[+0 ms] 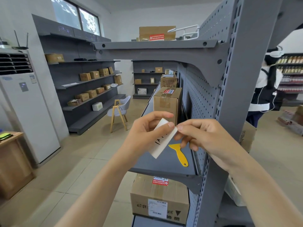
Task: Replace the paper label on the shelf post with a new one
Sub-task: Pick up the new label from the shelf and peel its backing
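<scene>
A white paper label (161, 141) with black handwriting is held in front of me at chest height. My left hand (144, 135) grips its upper left part, thumb and fingers closed on it. My right hand (201, 136) pinches the label's upper right corner between thumb and forefinger. The grey perforated shelf post (246, 89) rises just right of my hands; the face I see is bare, with no label on it. A yellow plastic scraper (179, 153) lies on the grey shelf (157, 164) below the label.
Cardboard boxes stand on the shelf (167, 102) behind my hands and on the lower shelf (159, 199). A person (265, 89) stands beyond the post at right. A chair (119, 110), wall shelving and a white air-conditioning unit (27, 108) are at left.
</scene>
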`<action>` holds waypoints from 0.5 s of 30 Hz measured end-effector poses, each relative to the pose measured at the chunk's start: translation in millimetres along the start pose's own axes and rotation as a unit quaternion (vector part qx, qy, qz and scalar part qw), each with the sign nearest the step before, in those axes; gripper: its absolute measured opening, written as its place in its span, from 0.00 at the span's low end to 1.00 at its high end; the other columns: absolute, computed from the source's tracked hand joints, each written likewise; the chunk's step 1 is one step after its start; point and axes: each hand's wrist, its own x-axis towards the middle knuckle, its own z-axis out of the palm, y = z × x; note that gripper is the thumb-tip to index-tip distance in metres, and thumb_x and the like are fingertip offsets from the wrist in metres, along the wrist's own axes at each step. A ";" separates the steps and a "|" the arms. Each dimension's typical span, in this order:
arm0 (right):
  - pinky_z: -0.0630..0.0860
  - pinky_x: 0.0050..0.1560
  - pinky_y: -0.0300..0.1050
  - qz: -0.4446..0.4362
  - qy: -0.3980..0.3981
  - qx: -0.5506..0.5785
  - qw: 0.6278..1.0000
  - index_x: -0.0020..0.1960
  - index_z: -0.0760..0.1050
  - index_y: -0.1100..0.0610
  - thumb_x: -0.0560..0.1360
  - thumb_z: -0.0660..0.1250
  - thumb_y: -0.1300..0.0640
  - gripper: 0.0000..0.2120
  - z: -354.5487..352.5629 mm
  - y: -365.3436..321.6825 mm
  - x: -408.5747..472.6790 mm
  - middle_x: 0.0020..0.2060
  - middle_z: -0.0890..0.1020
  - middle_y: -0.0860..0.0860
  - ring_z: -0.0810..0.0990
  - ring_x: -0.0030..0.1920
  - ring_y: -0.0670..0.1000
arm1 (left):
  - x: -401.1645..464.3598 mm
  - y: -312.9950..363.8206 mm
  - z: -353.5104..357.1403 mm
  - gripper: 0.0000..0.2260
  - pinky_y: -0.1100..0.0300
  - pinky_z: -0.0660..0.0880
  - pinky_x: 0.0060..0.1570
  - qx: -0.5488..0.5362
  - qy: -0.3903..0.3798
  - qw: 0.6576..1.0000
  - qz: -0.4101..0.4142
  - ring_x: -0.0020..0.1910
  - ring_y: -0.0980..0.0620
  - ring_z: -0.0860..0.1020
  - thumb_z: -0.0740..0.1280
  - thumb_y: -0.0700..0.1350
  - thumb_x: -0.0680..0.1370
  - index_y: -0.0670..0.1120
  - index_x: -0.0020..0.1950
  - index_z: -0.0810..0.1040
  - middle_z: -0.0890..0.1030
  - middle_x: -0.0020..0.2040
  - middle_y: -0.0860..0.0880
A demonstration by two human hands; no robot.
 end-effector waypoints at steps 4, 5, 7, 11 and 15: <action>0.71 0.25 0.36 -0.015 -0.013 -0.006 1.000 0.49 0.85 0.57 0.80 0.68 0.58 0.08 -0.7 1.1 -3.5 0.35 0.86 0.50 0.83 0.33 0.47 | -0.9 0.7 1.6 0.13 0.63 0.77 0.41 -0.015 -0.003 1.000 -0.005 0.40 0.50 0.81 0.72 0.52 0.72 0.57 0.56 0.81 0.86 0.42 0.41; 0.71 0.25 0.36 -0.020 -0.013 -0.007 1.000 0.49 0.85 0.57 0.80 0.68 0.58 0.07 -1.0 1.7 -4.2 0.35 0.86 0.50 0.83 0.33 0.47 | -1.0 0.7 2.7 0.14 0.62 0.77 0.42 -0.015 -0.004 1.000 -0.005 0.41 0.49 0.81 0.72 0.52 0.72 0.57 0.57 0.81 0.86 0.43 0.40; 0.71 0.25 0.36 -0.031 -0.009 -0.009 0.999 0.49 0.85 0.57 0.80 0.68 0.58 0.07 -1.5 3.7 -4.9 0.35 0.86 0.50 0.83 0.33 0.47 | -1.1 -0.3 4.6 0.13 0.62 0.76 0.43 -0.014 -0.009 1.000 -0.007 0.42 0.49 0.81 0.72 0.50 0.75 0.56 0.58 0.80 0.86 0.44 0.39; 0.72 0.25 0.36 -0.042 0.005 -0.016 0.999 0.49 0.85 0.58 0.80 0.67 0.60 0.07 -2.8 6.5 -5.8 0.35 0.86 0.50 0.83 0.33 0.47 | 0.3 -1.7 7.1 0.11 0.61 0.76 0.44 -0.019 -0.015 1.000 -0.010 0.41 0.51 0.81 0.71 0.47 0.77 0.55 0.59 0.80 0.86 0.41 0.46; 0.71 0.25 0.36 -0.047 0.015 -0.019 0.999 0.48 0.85 0.58 0.80 0.67 0.60 0.07 -2.1 7.3 -6.5 0.35 0.87 0.50 0.83 0.33 0.47 | 1.1 -1.7 7.5 0.12 0.56 0.77 0.47 -0.013 -0.020 1.000 -0.004 0.41 0.49 0.81 0.71 0.48 0.76 0.56 0.59 0.80 0.86 0.41 0.46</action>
